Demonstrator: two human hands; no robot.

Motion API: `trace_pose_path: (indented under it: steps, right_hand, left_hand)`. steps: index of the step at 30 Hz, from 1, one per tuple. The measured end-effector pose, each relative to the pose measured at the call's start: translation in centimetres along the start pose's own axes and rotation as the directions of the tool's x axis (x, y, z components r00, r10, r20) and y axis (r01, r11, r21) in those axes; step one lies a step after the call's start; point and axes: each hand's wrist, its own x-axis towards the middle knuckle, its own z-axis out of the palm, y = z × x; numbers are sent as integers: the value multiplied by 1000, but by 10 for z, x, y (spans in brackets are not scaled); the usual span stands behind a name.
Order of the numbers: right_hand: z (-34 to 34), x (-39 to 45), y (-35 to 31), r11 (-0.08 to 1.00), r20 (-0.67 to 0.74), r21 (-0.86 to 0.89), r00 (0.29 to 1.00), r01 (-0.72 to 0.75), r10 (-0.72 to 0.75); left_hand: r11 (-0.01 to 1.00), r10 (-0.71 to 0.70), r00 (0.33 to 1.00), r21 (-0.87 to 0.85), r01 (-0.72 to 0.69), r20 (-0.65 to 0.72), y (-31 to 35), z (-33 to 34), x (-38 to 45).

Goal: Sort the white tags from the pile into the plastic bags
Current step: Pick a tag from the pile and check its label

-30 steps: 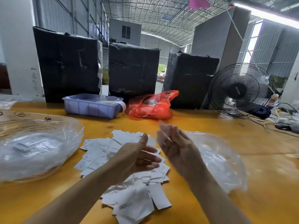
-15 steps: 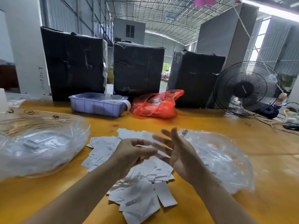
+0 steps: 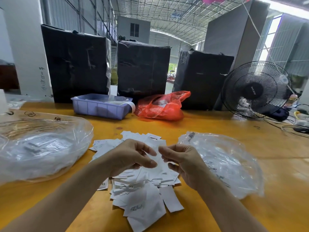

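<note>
Grip: left hand [image 3: 132,156] and right hand [image 3: 182,162], fingers curled, pinch one thin white tag [image 3: 158,158] between them above the pile [image 3: 142,195] of flat paper tags. Two crinkled clear bags: one left [image 3: 40,148], one right [image 3: 230,161]. Tabletop [image 3: 275,206]: glossy yellow wood.

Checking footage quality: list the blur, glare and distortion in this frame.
Head view: wide-angle bending at the edges; the window is blown out; glare on both bags; the tag between left hand and right hand is motion-blurred.
</note>
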Motion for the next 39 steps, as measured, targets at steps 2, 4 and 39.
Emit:
trace_pose_path:
  steps: [2,4,39]
  right_hand:
    - [2,-1,0,1000,2,-7,1000,-10,10]
    - [3,-1,-1,1000,13,-1,1000,-21,21]
    - [-33,-5,-18,944,332,-155,916,290,-227]
  left_hand:
    - [1000,-8,1000,-8,8,11,0,-2,0]
    - [1000,-14,1000,-6,14,18,0,-3,0]
    - [976,-15,950,-211,-54,-313,-8,-2,9]
